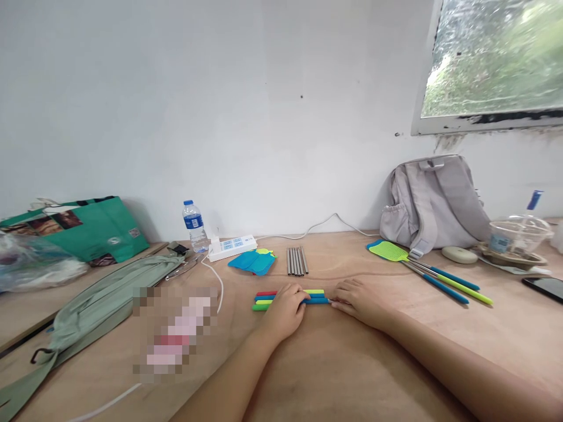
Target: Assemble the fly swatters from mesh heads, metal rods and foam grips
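Note:
Several coloured fly swatter handles lie side by side on the table in front of me: red [266,294], yellow [314,291], green [260,307] and blue. My left hand [287,310] rests over them, its fingers closed around the nearest blue handle [317,300]. At that handle's right end is my right hand [355,302], fingers bent and pressed together. A thin pale bit shows by its fingertips; the rest is hidden under the hand. Beyond the handles lie several metal tubes [298,261] in a row and a stack of blue swatter heads [253,262].
Assembled fly swatters [433,272] lie at right, before a grey backpack [433,202]. A phone [545,288] and plastic cup [505,237] are further right. At left are a power strip [232,248], water bottle [193,225], grey-green bag [109,293] and green bag [109,228].

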`<state>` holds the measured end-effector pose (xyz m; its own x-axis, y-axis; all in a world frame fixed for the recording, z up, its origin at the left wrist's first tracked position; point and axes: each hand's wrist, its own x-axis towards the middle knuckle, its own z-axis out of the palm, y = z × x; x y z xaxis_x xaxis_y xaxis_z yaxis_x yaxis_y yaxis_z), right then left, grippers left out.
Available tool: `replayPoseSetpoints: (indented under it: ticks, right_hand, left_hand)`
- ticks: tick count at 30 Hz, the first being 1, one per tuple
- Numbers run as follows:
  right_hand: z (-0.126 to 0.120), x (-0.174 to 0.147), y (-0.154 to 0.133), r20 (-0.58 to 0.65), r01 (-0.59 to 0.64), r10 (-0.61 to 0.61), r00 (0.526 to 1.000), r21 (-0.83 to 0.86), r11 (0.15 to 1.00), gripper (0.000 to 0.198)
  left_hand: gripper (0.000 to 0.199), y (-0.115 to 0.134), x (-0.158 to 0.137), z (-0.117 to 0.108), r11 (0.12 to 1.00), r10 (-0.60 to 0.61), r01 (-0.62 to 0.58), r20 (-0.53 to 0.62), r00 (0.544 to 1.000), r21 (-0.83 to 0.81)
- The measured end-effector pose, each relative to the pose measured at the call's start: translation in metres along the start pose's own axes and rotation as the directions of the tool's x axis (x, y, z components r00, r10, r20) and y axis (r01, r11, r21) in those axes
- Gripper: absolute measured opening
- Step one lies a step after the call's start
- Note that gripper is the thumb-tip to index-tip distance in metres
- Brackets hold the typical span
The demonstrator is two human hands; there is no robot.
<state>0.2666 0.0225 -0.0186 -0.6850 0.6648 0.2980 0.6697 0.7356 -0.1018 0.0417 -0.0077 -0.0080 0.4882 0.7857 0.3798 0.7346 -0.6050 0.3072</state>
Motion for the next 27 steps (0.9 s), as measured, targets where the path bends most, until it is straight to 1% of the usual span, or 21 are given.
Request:
replayPoseSetpoints:
  ticks: [5, 9, 11, 13, 16, 18, 20, 23, 25, 27]
  right_hand:
    - [0.0, 0.0, 0.001, -0.008, -0.016, 0.016, 1.0, 0.034, 0.999, 0.032]
    - [0.0, 0.0, 0.0, 0.017, -0.039, 0.038, 0.999, 0.071, 0.997, 0.031]
    - [-0.001, -0.002, 0.0, 0.032, -0.061, 0.058, 0.998, 0.095, 0.994, 0.03]
    - [-0.002, -0.003, -0.001, 0.034, -0.064, 0.061, 0.998, 0.112, 0.992, 0.03]
    - [-0.005, -0.006, 0.0, -0.004, -0.065, 0.066, 0.998, 0.099, 0.993, 0.03]
    - [-0.01, -0.008, 0.001, -0.043, -0.088, 0.091, 0.995, 0.078, 0.993, 0.03]
    - [-0.016, -0.01, 0.0, -0.064, -0.093, 0.097, 0.993, 0.073, 0.993, 0.03]
    - [-0.024, -0.013, -0.006, -0.075, -0.039, 0.045, 0.996, 0.084, 0.996, 0.028]
    - [-0.025, -0.014, -0.014, -0.093, -0.005, 0.012, 0.996, 0.08, 0.997, 0.036]
    - [-0.023, -0.013, -0.022, -0.119, 0.004, 0.003, 0.993, 0.058, 0.998, 0.041]
  left_hand:
    - [0.023, -0.003, 0.002, 0.002, 0.998, -0.026, 0.028, 0.032, 0.999, -0.063]
    - [0.018, -0.004, 0.005, 0.005, 0.999, -0.017, 0.019, 0.059, 0.998, -0.033]
    - [0.015, -0.003, 0.005, 0.007, 0.998, 0.025, -0.028, 0.064, 0.998, 0.05]
    - [0.013, 0.0, 0.005, 0.009, 0.978, 0.087, -0.098, 0.065, 0.994, 0.182]
    - [0.015, 0.006, 0.006, 0.007, 0.92, 0.16, -0.166, 0.046, 0.986, 0.355]
    - [0.018, 0.011, 0.006, 0.003, 0.895, 0.202, -0.188, 0.009, 0.979, 0.404]
    - [0.022, 0.015, 0.005, -0.002, 0.886, 0.24, -0.209, -0.024, 0.971, 0.413]
    - [0.027, 0.018, 0.003, -0.008, 0.894, 0.263, -0.23, -0.034, 0.964, 0.385]
    - [0.028, 0.02, 0.001, -0.009, 0.903, 0.27, -0.248, -0.014, 0.963, 0.351]
    - [0.029, 0.023, -0.001, -0.009, 0.904, 0.282, -0.276, 0.032, 0.959, 0.325]
